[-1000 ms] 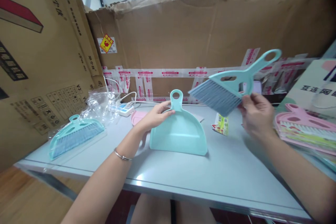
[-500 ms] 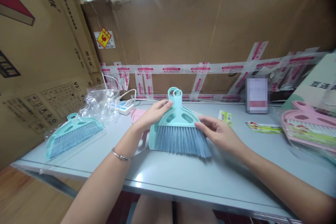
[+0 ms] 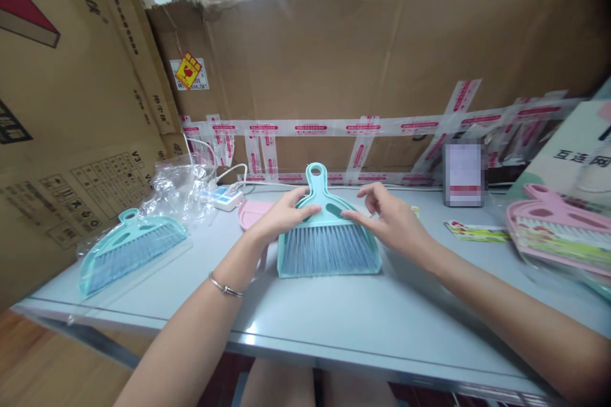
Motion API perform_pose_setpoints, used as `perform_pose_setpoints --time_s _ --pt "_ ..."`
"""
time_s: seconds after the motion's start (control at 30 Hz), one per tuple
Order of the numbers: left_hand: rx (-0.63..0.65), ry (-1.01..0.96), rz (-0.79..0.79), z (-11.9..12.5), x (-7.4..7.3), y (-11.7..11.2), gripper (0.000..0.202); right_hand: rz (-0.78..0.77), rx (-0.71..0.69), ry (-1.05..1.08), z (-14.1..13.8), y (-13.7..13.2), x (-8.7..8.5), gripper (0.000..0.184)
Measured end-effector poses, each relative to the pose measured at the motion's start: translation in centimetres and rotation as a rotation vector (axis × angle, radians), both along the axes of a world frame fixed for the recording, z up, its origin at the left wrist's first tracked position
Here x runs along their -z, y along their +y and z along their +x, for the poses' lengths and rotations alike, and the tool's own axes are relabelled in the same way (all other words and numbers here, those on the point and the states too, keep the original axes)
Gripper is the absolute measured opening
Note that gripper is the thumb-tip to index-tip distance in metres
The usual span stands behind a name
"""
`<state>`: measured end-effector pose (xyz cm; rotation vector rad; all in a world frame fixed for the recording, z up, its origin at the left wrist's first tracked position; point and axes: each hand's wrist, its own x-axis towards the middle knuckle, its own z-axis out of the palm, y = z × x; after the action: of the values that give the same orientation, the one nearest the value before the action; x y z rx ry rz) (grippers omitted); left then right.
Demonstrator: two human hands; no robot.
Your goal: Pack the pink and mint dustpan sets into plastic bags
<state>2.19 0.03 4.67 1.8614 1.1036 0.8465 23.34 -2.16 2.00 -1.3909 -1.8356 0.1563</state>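
A mint-green hand brush (image 3: 329, 248) with blue-grey bristles lies nested in a matching mint-green dustpan (image 3: 377, 265) in front of me, their handles lined up. My left hand (image 3: 286, 213) grips the set at its left shoulder, thumb on top and fingers partly hidden behind. At the right side, my right hand (image 3: 396, 219) rests a thumb on the brush's upper part near the oval hole, its other fingers raised and apart. Behind my left hand a pink dustpan (image 3: 251, 213) shows in part.
Another mint brush and dustpan set (image 3: 136, 241) lies left beside crumpled clear plastic (image 3: 179, 184). A white power strip (image 3: 226, 198) sits behind. On the right are a phone (image 3: 463, 175), a printed card (image 3: 477, 231) and a pink set in plastic (image 3: 561, 219). Cardboard boxes (image 3: 305, 63) wall the table's back.
The brush has shifted left and settled into the dustpan, so the handles now overlap. My left thumb has moved onto the brush; my right fingers have lifted and spread.
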Motion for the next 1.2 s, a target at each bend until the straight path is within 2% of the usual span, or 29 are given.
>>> perform_pose_setpoints --time_s 0.07,0.13,0.17,0.3,0.43,0.57,0.8,0.93,1.0,1.07,1.1,1.13,1.2 --pt "-0.011 0.003 -0.015 -0.1 -0.1 -0.2 0.049 -0.16 -0.114 0.145 -0.7 0.5 0.1 0.05" --pt "0.008 0.003 -0.014 -0.1 -0.3 -0.3 0.049 -0.311 -0.248 0.271 -1.6 0.6 0.3 0.045" --pt "0.025 0.002 -0.012 -0.2 -0.3 -0.4 0.047 -0.337 -0.292 0.3 -2.1 0.4 0.5 0.042" --pt "0.065 0.056 -0.008 -0.2 -0.5 -0.3 0.036 -0.24 -0.286 0.286 -3.3 -0.5 1.1 0.035" --pt "0.028 0.134 0.124 0.1 -0.3 -0.1 0.034 -0.198 -0.254 0.258 -3.4 -1.0 1.2 0.032" --pt "0.03 0.104 0.186 0.4 0.1 0.1 0.028 -0.156 -0.247 0.217 -3.2 -1.0 1.1 0.029" --pt "0.005 0.074 0.192 0.6 0.3 0.0 0.027 -0.18 -0.224 0.219 -3.3 -1.2 0.9 0.031" --pt "0.002 0.071 0.183 0.6 0.5 0.1 0.03 -0.235 -0.271 0.233 -3.3 -0.9 0.8 0.036" --pt "-0.016 0.077 0.189 0.5 0.6 0.2 0.032 -0.287 -0.304 0.249 -1.9 0.0 0.7 0.041" --pt "-0.038 0.079 0.199 0.4 0.6 0.3 0.033 -0.302 -0.233 0.236 1.1 1.7 0.9 0.046" --pt "-0.042 0.075 0.203 0.3 0.6 0.3 0.033 -0.279 -0.118 0.208 3.1 2.8 1.1 0.048" --pt "-0.044 0.071 0.205 0.2 0.6 0.4 0.033 -0.226 0.054 0.145 5.3 3.9 1.4 0.048" --pt "-0.043 0.066 0.208 0.1 0.6 0.4 0.033 -0.177 0.235 0.099 9.6 6.0 2.5 0.048"
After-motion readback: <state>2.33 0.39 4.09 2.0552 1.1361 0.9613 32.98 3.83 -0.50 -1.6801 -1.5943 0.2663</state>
